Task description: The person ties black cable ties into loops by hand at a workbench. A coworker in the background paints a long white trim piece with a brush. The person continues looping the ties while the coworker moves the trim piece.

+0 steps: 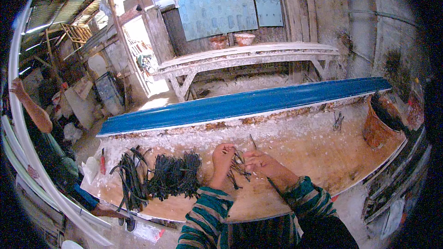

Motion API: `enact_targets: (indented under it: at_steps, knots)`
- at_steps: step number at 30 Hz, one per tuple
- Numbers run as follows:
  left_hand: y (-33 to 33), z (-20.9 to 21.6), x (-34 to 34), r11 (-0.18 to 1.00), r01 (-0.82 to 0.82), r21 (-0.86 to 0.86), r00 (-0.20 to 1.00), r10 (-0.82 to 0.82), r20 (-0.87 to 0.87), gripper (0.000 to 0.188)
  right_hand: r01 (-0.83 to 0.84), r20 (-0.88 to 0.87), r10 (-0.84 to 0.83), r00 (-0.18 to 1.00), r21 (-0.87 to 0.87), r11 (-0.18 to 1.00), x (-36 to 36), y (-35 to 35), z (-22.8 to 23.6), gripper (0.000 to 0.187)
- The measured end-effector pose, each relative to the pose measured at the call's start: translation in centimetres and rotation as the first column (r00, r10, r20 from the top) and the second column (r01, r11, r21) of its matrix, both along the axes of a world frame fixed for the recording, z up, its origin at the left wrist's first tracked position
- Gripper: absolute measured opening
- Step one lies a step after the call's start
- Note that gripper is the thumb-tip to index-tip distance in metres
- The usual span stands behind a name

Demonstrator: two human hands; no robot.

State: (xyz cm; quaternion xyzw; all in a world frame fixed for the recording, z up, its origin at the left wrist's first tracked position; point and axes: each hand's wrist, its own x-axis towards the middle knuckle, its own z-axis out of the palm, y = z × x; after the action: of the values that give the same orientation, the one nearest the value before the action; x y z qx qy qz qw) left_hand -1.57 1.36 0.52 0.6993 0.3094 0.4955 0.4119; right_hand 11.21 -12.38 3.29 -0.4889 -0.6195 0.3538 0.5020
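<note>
My left hand (223, 157), closed, grips a small bunch of thin dark strips (238, 163) over the wooden tabletop (304, 157). Just to its right, my right hand (265, 163) has its fingers drawn together on a longer dark strip (273, 185), whose far end sticks up past the fingers. Some of the thin strips hang down between the two hands. Left of my hands lie two tied bundles of black strips (173, 175), and beyond them a looser heap of wider black strips (131, 175).
A long blue moulding (244, 106) spans the table's far side, with white crumbs before it. A rusty-coloured bucket (378, 127) stands at right, near a few loose strips (338, 122). A red-handled tool (103, 161) lies left. Another person (50, 152) holds a long pale length (27, 124).
</note>
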Motion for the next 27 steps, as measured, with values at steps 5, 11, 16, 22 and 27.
enact_targets:
  at_steps: [5,11,16,22,27]
  knots:
    - [-0.6,0.4,0.0,0.997,-0.072,-0.018,0.994,0.070,-0.086,0.006,-0.117,0.172,0.078,0.982,0.230,0.966,-0.8,0.2,-0.3,0.023]
    - [-1.4,0.2,0.6,0.998,0.023,-0.061,0.999,-0.025,-0.028,0.006,-0.172,0.268,0.095,0.959,0.282,0.944,0.8,1.3,-1.2,0.020]
    - [-0.8,-0.6,0.8,0.992,0.098,-0.079,0.986,-0.107,-0.127,0.009,-0.085,0.122,0.077,0.990,0.062,0.994,0.0,-0.4,1.3,0.018]
    - [-1.8,-0.6,1.2,0.995,0.092,0.025,0.981,-0.087,-0.174,0.010,-0.019,-0.050,0.020,0.999,0.005,1.000,-0.1,-0.7,1.7,0.009]
    - [-1.5,-0.9,1.2,0.977,0.182,0.114,0.970,-0.159,-0.181,0.010,0.056,-0.231,-0.070,0.970,-0.067,0.996,-1.2,-1.3,2.4,0.008]
